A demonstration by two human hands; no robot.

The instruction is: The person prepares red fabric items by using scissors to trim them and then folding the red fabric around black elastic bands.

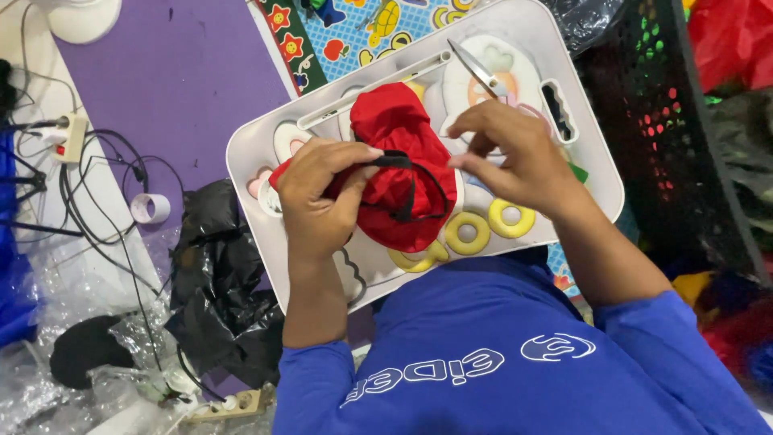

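A bunched piece of red fabric (396,129) with a black elastic strap (415,187) lies on a white lap tray (592,181). My left hand (316,197) grips the fabric's left side and pinches the strap between thumb and fingers. Just right of the fabric, my right hand (515,153) is held with its fingertips pinched together, apparently on the strap's other end. Metal scissors (477,68) rest on the tray behind my right hand. Yellow ring shapes (513,217) are printed on the tray near me.
A purple mat (173,80) lies to the left with a tape roll (150,208) and a black plastic bag (217,282). Cables and a power strip (71,137) run along the far left. A black perforated crate (676,137) stands at right.
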